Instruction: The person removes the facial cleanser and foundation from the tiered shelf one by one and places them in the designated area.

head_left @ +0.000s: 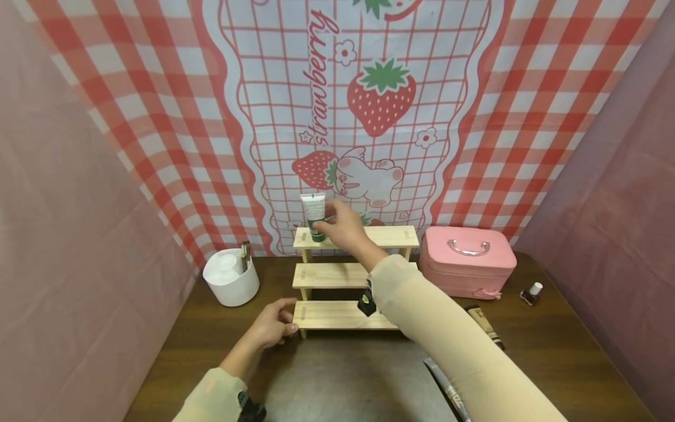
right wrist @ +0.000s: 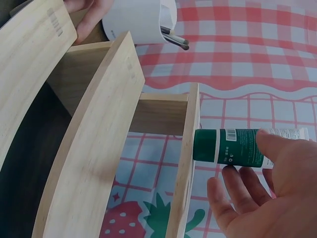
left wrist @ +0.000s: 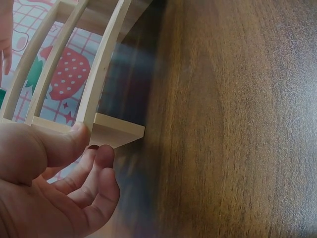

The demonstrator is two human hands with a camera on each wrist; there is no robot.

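Note:
A green and white squeeze tube (head_left: pixel 314 211) stands cap down at the left end of the top step of a three-step wooden display shelf (head_left: pixel 337 275). My right hand (head_left: pixel 345 227) holds the tube between thumb and fingers. In the right wrist view, the green cap end of the tube (right wrist: pixel 228 147) meets the top board. Down at the lowest step, my left hand (head_left: pixel 271 323) grips the board's left end. The left wrist view shows its thumb (left wrist: pixel 67 144) on the board's edge and curled fingers below.
Left of the shelf is a white round holder (head_left: pixel 232 284) with brushes (head_left: pixel 245 253). On the right stand a pink case (head_left: pixel 466 261) and a nail polish bottle (head_left: pixel 531 295). A tan tube (head_left: pixel 484 327) and a grey packet (head_left: pixel 445 384) lie near my right sleeve.

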